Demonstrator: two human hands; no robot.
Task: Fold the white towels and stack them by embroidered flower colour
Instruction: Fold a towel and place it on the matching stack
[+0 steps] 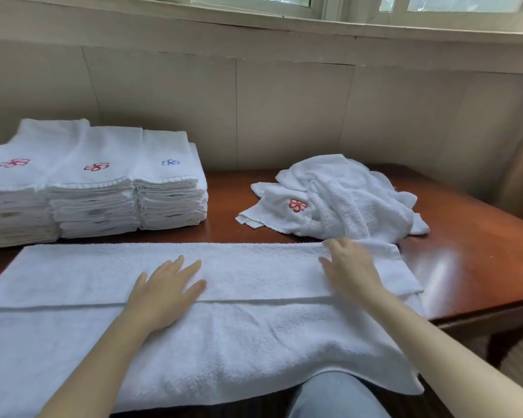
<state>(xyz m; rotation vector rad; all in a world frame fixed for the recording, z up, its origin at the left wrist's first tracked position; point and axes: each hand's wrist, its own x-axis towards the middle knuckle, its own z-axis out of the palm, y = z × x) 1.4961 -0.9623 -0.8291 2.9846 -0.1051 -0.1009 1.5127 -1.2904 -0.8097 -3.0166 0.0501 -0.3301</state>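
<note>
A long white towel (239,336) lies spread across the near table edge, its far half folded toward me so a hem runs across the middle. My left hand (166,291) rests flat on that folded layer, fingers straight. My right hand (349,271) lies flat on the towel's right part, fingertips near the far fold. At the back left stand three stacks of folded towels: two topped with red flowers (14,163) (96,167) and one with a blue flower (170,162). A crumpled heap of unfolded towels (344,197) sits at the back right, showing a red flower (296,205).
The brown wooden table (465,260) has its right edge and corner close to the towel's end. A panelled wall and a window sill rise behind it. My knee in blue jeans (335,396) shows below the hanging towel edge.
</note>
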